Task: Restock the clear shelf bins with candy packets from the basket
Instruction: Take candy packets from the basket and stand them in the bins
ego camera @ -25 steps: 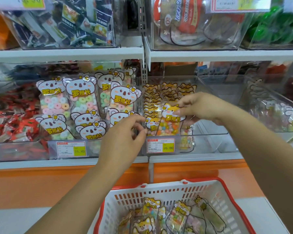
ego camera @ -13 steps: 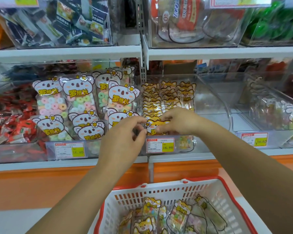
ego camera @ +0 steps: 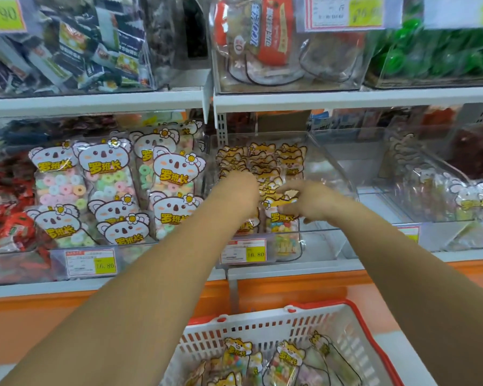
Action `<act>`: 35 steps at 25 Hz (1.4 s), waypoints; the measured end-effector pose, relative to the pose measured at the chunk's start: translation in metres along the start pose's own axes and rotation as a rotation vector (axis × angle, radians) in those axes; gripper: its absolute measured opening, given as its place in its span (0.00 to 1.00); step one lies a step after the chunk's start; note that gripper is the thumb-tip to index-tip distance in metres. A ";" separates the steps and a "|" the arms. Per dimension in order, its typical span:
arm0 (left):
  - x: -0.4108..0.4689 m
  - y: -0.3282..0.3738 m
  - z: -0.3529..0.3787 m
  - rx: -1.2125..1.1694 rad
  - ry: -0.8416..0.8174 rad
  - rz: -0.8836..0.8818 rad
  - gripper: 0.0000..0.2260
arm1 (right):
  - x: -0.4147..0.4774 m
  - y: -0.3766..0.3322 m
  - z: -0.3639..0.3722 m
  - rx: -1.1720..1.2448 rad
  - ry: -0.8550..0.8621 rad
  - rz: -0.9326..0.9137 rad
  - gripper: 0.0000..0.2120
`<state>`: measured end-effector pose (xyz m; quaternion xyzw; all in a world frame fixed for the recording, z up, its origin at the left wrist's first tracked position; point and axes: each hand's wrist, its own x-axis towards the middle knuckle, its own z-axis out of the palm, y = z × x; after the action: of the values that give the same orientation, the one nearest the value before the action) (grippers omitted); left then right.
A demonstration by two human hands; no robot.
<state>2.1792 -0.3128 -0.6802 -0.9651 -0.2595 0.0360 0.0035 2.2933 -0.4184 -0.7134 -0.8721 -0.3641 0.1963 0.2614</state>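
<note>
Two hands in the candy bin

A clear candy packet with a yellow fox top (ego camera: pixel 281 218) stands at the front of the clear plastic shelf bin (ego camera: pixel 333 165). The stretched right hand (ego camera: pixel 313 203) pinches its top. The left hand (ego camera: pixel 236 190) reaches in just beside it, fingers hidden. The yellow price tag (ego camera: pixel 255 254) reads 16.80.

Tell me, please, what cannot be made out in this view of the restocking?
1. Left hand fingers: head view, hidden behind its own back, so any grip is unclear.
2. Basket contents: head view, cut off by the bottom edge.
3. Price label small print: head view, too small and blurred.
4. Front packet, pinched by the right hand: head view, lower part blurred behind the bin wall.
</note>
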 end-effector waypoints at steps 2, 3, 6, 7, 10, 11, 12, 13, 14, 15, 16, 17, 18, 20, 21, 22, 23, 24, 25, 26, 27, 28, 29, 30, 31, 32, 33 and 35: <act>0.013 -0.002 -0.001 0.086 -0.049 -0.006 0.11 | 0.002 0.001 -0.001 0.071 0.010 0.009 0.16; 0.019 -0.005 -0.001 0.098 -0.062 0.002 0.11 | 0.004 0.004 -0.003 0.128 -0.001 0.026 0.13; 0.032 -0.016 0.003 0.037 -0.034 0.023 0.11 | 0.003 0.012 -0.014 0.249 -0.017 0.033 0.07; 0.034 -0.019 0.002 -0.046 0.006 0.006 0.11 | 0.003 0.013 -0.017 0.282 -0.003 0.018 0.08; 0.032 -0.024 -0.006 -0.239 0.097 -0.033 0.10 | 0.001 0.013 -0.019 0.331 0.045 -0.039 0.08; 0.031 -0.025 -0.006 -0.269 0.096 -0.023 0.11 | 0.001 0.013 -0.018 0.314 0.028 -0.039 0.08; 0.030 -0.026 -0.006 -0.291 0.092 -0.015 0.11 | 0.000 0.014 -0.016 0.284 -0.008 -0.030 0.09; 0.028 -0.026 -0.006 -0.331 0.096 -0.004 0.11 | -0.001 0.015 -0.014 0.257 -0.045 -0.017 0.12; 0.025 -0.027 -0.008 -0.390 0.099 0.014 0.11 | -0.001 0.015 -0.014 0.250 -0.063 0.001 0.16; 0.024 -0.029 -0.009 -0.442 0.099 0.043 0.10 | 0.000 0.015 -0.016 0.267 -0.051 0.020 0.19; 0.024 -0.031 -0.010 -0.465 0.069 0.072 0.09 | 0.000 0.014 -0.018 0.293 -0.017 0.034 0.19; 0.023 -0.033 -0.012 -0.455 0.000 0.097 0.08 | 0.000 0.013 -0.019 0.308 0.018 0.044 0.16; 0.022 -0.035 -0.014 -0.420 -0.086 0.115 0.09 | 0.000 0.012 -0.020 0.301 0.038 0.056 0.13; 0.019 -0.036 -0.017 -0.319 -0.207 0.139 0.11 | 0.000 0.010 -0.015 0.222 0.020 0.067 0.08; 0.018 -0.035 -0.019 -0.273 -0.233 0.147 0.12 | -0.001 0.011 -0.011 0.181 0.003 0.062 0.07; 0.018 -0.035 -0.021 -0.235 -0.242 0.149 0.15 | -0.001 0.012 -0.009 0.157 -0.007 0.055 0.09; 0.016 -0.035 -0.024 -0.206 -0.254 0.157 0.19 | 0.001 0.014 -0.009 0.146 -0.017 0.051 0.09; 0.013 -0.035 -0.027 -0.206 -0.278 0.167 0.22 | 0.002 0.015 -0.010 0.145 -0.024 0.044 0.08; 0.011 -0.036 -0.030 -0.236 -0.321 0.174 0.24 | 0.002 0.017 -0.012 0.150 -0.028 0.033 0.08; 0.009 -0.037 -0.032 -0.266 -0.370 0.184 0.23 | 0.002 0.018 -0.013 0.159 -0.031 0.023 0.09; 0.009 -0.038 -0.033 -0.278 -0.403 0.190 0.21 | 0.002 0.019 -0.013 0.173 -0.032 0.019 0.09; 0.010 -0.039 -0.032 -0.265 -0.408 0.180 0.18 | 0.002 0.020 -0.013 0.193 -0.034 0.014 0.10; 0.013 -0.039 -0.030 -0.229 -0.379 0.162 0.15 | 0.001 0.020 -0.013 0.214 -0.040 0.011 0.10; 0.017 -0.038 -0.027 -0.181 -0.335 0.146 0.14 | 0.001 0.020 -0.013 0.233 -0.049 0.009 0.10; 0.020 -0.037 -0.024 -0.131 -0.298 0.133 0.14 | 0.001 0.019 -0.014 0.251 -0.051 0.007 0.10; 0.022 -0.035 -0.021 -0.079 -0.271 0.121 0.14 | 0.001 0.020 -0.016 0.272 -0.044 0.002 0.10; 0.024 -0.033 -0.018 -0.022 -0.251 0.109 0.16 | 0.001 0.019 -0.017 0.291 -0.033 -0.010 0.10; 0.028 -0.029 -0.011 0.088 -0.215 0.077 0.19 | -0.001 0.019 -0.016 0.287 -0.013 -0.036 0.09</act>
<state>2.1898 -0.2735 -0.6703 -0.9638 -0.2191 0.1509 0.0166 2.3112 -0.4350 -0.7122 -0.8178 -0.3493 0.2474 0.3847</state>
